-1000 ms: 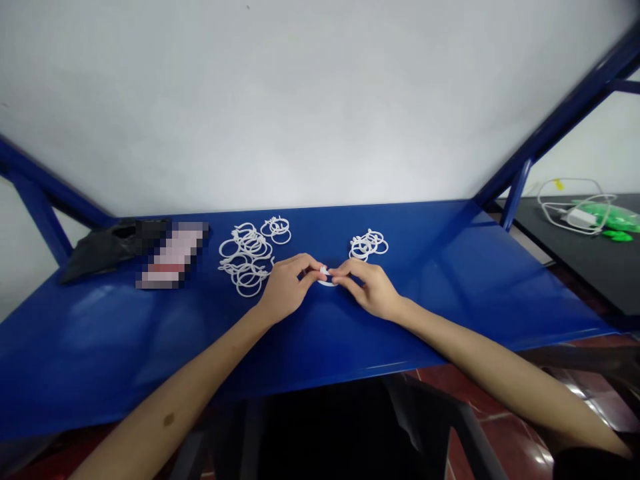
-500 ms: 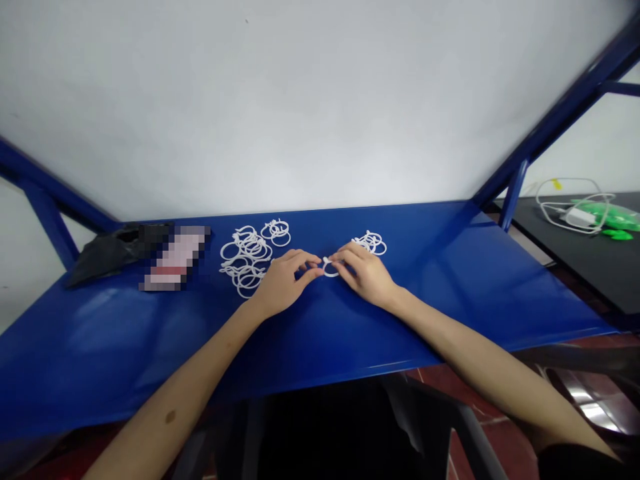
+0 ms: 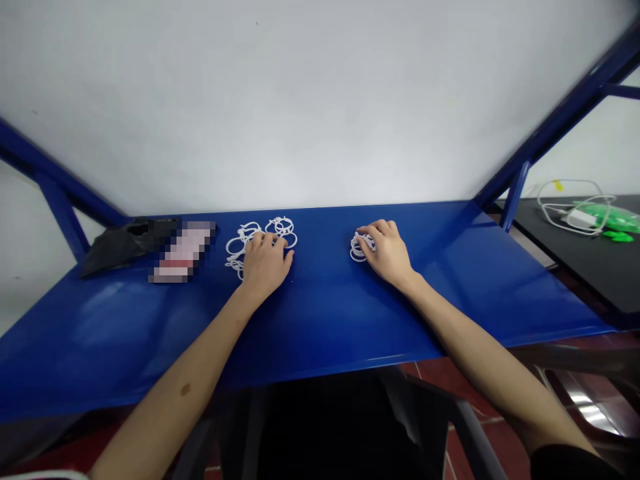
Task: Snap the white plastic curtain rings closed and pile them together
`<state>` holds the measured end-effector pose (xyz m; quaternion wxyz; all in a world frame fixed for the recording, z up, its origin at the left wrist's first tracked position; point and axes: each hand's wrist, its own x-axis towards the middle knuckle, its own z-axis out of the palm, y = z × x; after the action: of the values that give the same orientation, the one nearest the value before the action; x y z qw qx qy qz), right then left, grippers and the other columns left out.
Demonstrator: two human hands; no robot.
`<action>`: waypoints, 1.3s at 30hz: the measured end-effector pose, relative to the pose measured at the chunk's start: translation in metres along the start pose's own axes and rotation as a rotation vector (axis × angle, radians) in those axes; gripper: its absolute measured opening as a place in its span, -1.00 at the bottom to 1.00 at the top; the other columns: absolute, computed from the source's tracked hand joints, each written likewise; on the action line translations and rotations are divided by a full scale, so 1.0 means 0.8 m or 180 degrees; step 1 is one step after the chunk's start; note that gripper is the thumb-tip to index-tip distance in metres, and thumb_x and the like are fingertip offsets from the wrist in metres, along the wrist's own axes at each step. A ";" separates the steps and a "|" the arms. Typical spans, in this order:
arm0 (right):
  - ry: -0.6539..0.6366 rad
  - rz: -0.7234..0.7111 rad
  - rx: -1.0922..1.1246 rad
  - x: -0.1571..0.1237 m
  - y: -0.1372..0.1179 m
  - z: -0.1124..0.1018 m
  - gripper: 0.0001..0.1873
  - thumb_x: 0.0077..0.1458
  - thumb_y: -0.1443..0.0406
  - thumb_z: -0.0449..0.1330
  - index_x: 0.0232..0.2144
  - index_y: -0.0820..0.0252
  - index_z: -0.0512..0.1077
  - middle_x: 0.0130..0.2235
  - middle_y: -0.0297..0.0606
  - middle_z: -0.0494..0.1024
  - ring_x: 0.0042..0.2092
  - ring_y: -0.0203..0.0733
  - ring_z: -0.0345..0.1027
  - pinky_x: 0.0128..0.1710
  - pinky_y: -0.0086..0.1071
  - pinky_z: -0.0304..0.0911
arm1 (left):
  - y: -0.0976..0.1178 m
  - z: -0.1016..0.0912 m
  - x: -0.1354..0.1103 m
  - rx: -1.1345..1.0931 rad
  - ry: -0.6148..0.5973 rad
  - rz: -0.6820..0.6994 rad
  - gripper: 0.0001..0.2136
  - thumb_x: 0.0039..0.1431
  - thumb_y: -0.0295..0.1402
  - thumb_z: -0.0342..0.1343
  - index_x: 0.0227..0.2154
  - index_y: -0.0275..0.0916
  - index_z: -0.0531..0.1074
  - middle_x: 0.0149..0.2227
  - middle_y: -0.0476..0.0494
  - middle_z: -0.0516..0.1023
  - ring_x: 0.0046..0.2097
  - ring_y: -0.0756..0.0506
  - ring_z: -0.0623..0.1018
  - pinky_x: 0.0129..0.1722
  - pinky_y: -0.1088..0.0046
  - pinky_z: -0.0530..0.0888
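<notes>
My left hand is over the larger pile of white plastic rings on the left, fingers apart and reaching down; the hand hides part of the pile. Several more white rings lie just beyond its fingertips. Each ring is thin, with a small clip-like nub. Over on the right, my right hand is at the smaller pile. Its thumb and forefinger close around a white plastic ring there, and the hand covers some of the others.
A blue table lies against a white wall. At its left are a black plastic bag and a blurred pink-white packet. Blue metal bars rise at both sides. On a black surface at right lie a white cable and green items.
My hands were together at mid-table with a ring between them. Since then my left hand has moved left over the larger pile, and my right hand has gone to the smaller pile.
</notes>
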<state>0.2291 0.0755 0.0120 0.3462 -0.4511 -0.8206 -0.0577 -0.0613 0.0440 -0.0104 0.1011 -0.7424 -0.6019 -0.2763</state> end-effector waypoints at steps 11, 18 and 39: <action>-0.0712 -0.0304 0.1038 -0.016 -0.053 -0.013 -0.76 0.34 0.23 0.11 0.00 0.13 0.44 -0.14 -0.16 0.56 -0.10 -0.05 0.42 -0.04 -0.10 0.38 | 0.032 -0.019 0.003 -0.0441 -0.0085 0.0571 -0.89 0.31 -0.36 0.09 -0.30 -0.17 0.51 -0.19 -0.17 0.54 -0.07 -0.24 0.40 -0.02 0.08 0.39; -0.0822 0.0177 0.1794 -0.021 -0.066 -0.009 -0.77 0.33 0.18 0.13 -0.05 0.16 0.35 -0.26 -0.25 0.54 -0.28 -0.21 0.46 -0.24 -0.30 0.38 | 0.064 -0.029 -0.007 -0.0948 -0.0088 0.1533 -0.87 0.34 -0.39 0.08 -0.25 -0.16 0.54 -0.16 -0.11 0.57 -0.06 -0.14 0.44 -0.02 0.25 0.44; -0.0591 0.0180 0.2068 -0.022 -0.067 -0.012 -0.87 0.31 0.24 0.14 -0.12 0.12 0.35 -0.25 -0.27 0.60 -0.27 -0.23 0.52 -0.27 -0.35 0.42 | 0.061 -0.027 -0.005 -0.1806 -0.0478 0.0489 -0.90 0.36 -0.29 0.06 -0.19 -0.19 0.41 -0.18 -0.05 0.50 -0.30 0.02 0.52 -0.26 0.46 0.50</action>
<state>0.1982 0.0279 0.0202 0.3971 -0.3430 -0.8113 0.2578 -0.0216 0.0173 0.0143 -0.1344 -0.8027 -0.4485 -0.3693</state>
